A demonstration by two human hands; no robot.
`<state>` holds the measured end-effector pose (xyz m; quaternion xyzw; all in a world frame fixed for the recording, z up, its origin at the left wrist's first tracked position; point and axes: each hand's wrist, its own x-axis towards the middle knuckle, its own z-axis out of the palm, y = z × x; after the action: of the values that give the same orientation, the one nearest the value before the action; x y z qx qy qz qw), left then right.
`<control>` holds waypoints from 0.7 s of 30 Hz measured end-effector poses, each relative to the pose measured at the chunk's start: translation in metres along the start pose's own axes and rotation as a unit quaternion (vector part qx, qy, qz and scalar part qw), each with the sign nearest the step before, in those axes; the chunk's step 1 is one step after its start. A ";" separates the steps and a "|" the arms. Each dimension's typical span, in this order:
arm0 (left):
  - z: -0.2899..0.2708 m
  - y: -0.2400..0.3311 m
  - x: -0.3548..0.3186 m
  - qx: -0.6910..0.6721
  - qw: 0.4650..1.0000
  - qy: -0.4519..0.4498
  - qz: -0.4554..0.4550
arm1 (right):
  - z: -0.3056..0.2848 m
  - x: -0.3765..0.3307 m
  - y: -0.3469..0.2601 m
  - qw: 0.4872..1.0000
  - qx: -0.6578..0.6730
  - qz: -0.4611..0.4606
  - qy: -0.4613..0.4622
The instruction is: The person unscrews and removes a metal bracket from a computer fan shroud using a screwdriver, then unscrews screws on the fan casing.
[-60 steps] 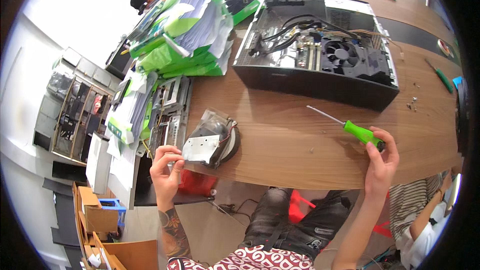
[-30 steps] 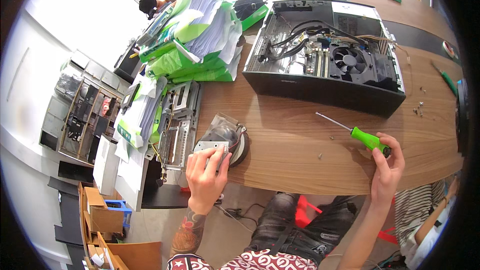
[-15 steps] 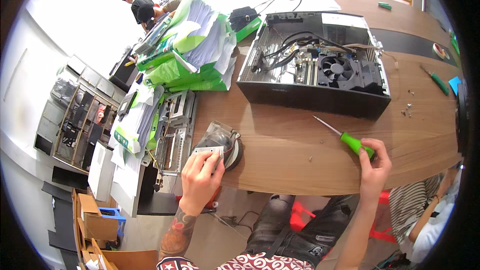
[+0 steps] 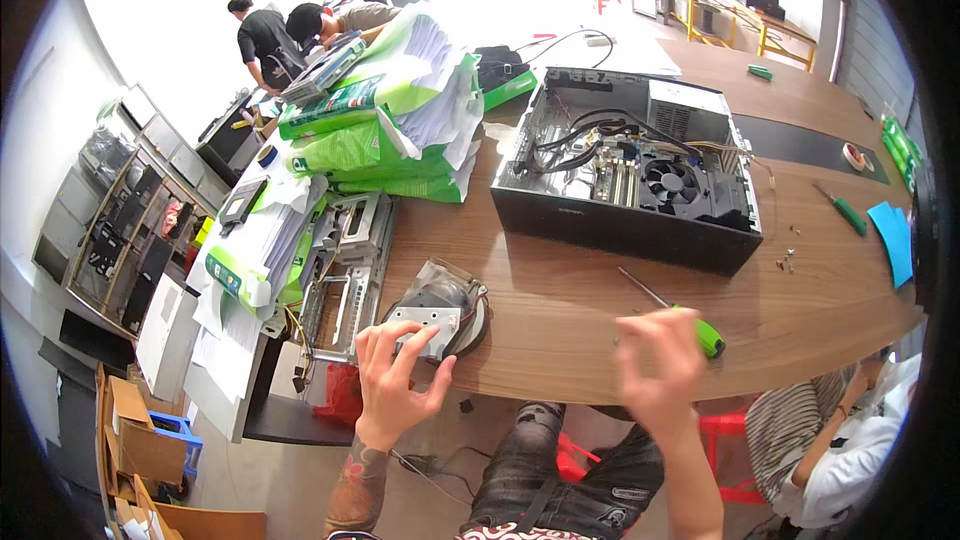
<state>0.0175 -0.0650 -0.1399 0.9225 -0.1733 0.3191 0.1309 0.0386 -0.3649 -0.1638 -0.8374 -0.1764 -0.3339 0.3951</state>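
My left hand (image 4: pixel 395 380) lies over a small grey metal bracket (image 4: pixel 432 322), fingers on top and thumb at its near edge, gripping it. The bracket rests on a round black fan part in a clear bag (image 4: pixel 462 295) near the table's front edge. My right hand (image 4: pixel 655 360) is blurred, fingers apart, just in front of a green-handled screwdriver (image 4: pixel 708 337). The screwdriver lies sharp and still on the wooden table (image 4: pixel 560 310). Behind it stands an open black computer case (image 4: pixel 630 190) with its cooler fan and cables showing.
Green-and-white paper packs (image 4: pixel 400 120) and metal chassis parts (image 4: pixel 350 270) crowd the table's left. Loose screws (image 4: pixel 785 260), a second screwdriver (image 4: pixel 845 210) and a blue card (image 4: pixel 890 240) lie right. A person (image 4: pixel 830 440) sits lower right; others (image 4: pixel 265 35) stand far back.
My left hand stayed on the bracket over the fan part. My right hand let go of the screwdriver and moved left in front of its handle; the tool now lies on the table.
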 end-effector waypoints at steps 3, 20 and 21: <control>-0.004 -0.001 -0.005 -0.009 1.000 -0.002 0.000 | 0.064 0.030 -0.027 0.985 0.120 -0.067 -0.104; -0.010 -0.010 -0.010 -0.100 0.990 -0.059 -0.079 | 0.152 0.034 -0.011 0.920 0.358 -0.004 -0.161; -0.010 -0.008 -0.009 -0.128 0.985 -0.056 -0.104 | 0.153 0.033 -0.011 0.912 0.375 0.008 -0.165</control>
<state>0.0087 -0.0516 -0.1389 0.9274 -0.1229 0.2269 0.2708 0.1202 -0.2376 -0.2056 -0.6723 -0.3447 -0.0977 0.6478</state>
